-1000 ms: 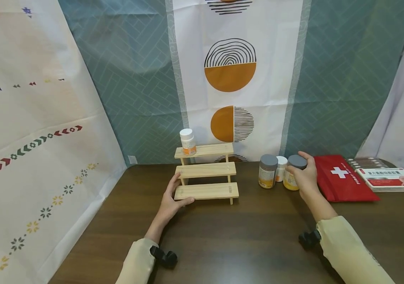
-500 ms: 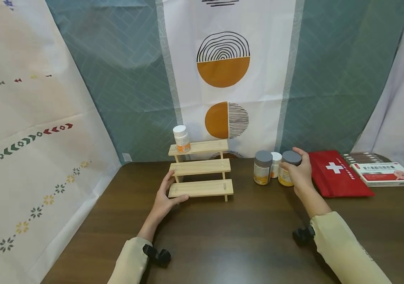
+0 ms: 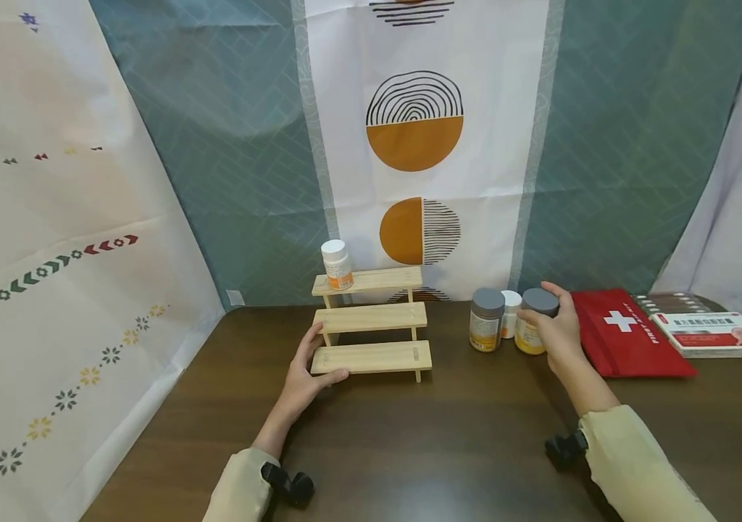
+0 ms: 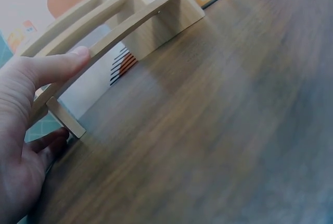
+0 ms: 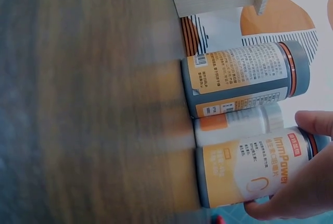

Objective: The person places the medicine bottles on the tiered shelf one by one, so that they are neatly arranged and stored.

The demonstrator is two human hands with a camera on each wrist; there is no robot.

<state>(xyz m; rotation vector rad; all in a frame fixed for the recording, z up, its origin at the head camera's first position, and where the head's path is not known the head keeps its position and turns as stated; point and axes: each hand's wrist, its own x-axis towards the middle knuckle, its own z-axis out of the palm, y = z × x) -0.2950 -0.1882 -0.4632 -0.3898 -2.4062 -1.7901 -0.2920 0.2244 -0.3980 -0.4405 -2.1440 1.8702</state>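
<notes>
My left hand (image 3: 301,377) holds the left end of a three-tier wooden stand (image 3: 371,357). In the left wrist view the thumb lies on the lowest tier's front edge, and the fingers bend round by its leg. A white pill bottle (image 3: 337,267) with an orange-and-white label stands on the top tier's left end. To the right, my right hand (image 3: 561,333) grips a grey-lidded supplement bottle (image 5: 255,169) near its lid, thumb on one side and fingers on the other. The bottle stands upright on the table, beside a small white bottle (image 3: 510,308) and another grey-lidded bottle (image 3: 486,322).
A red first aid pouch (image 3: 625,341) lies right of my right hand. Beyond it are a white-and-red medicine box (image 3: 713,333) and a dark item with pale spots (image 3: 677,303). Patterned cloth (image 3: 260,181) hangs behind the brown wooden table (image 3: 436,449).
The head view shifts slightly. Both hands stay where they were, on the stand and on the supplement bottle, and the objects keep their places.
</notes>
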